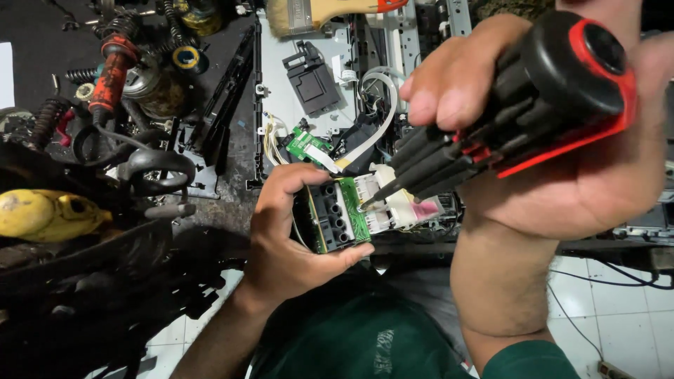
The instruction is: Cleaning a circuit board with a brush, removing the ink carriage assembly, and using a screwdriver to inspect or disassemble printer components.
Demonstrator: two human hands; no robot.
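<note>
Fingers of the left hand [291, 235] pinch a small green circuit board module [342, 214] above the cluttered bench [232, 140] — its white plastic end faces right. Right hand [562, 140] wraps a black-and-red multi-bit screwdriver [519, 105], fingers clenched — tip touching the module.

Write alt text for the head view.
The left hand grips a small green circuit board assembly while the right hand presses a black and red multi-bit screwdriver to it, above a dismantled printer chassis.
</note>
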